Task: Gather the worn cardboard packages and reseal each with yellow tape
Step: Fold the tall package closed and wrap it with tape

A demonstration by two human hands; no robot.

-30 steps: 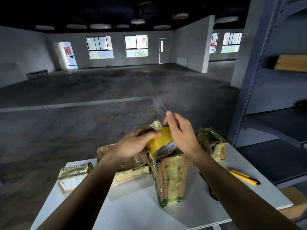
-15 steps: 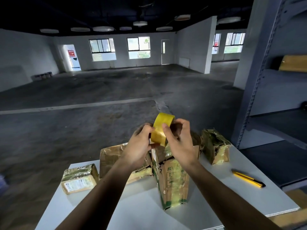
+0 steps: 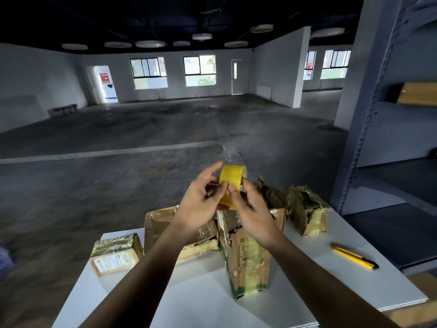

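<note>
Held up above the packages, between both hands: roll of yellow tape, standing on edge, broad band facing near, core axis running left to right, core opening turned right; print on the core rim mostly covered, not readable. Clasped by right hand, thumb across the band, fingers curled behind; pinched at its left rim by left hand, thumb tip on the band, index finger stretched upward and free. Directly below, on white table: tall package standing on end, long axis vertical, torn at the top, green printing down its near edge too worn to read; to its left, flat package, long axis left to right; further left and nearer, small package with white label facing up, text too small to read. Far right, crumpled package set apart; yellow and black cutter near the right edge, tip pointing near-right. Red sign at the distant doorway, writing illegible.
</note>
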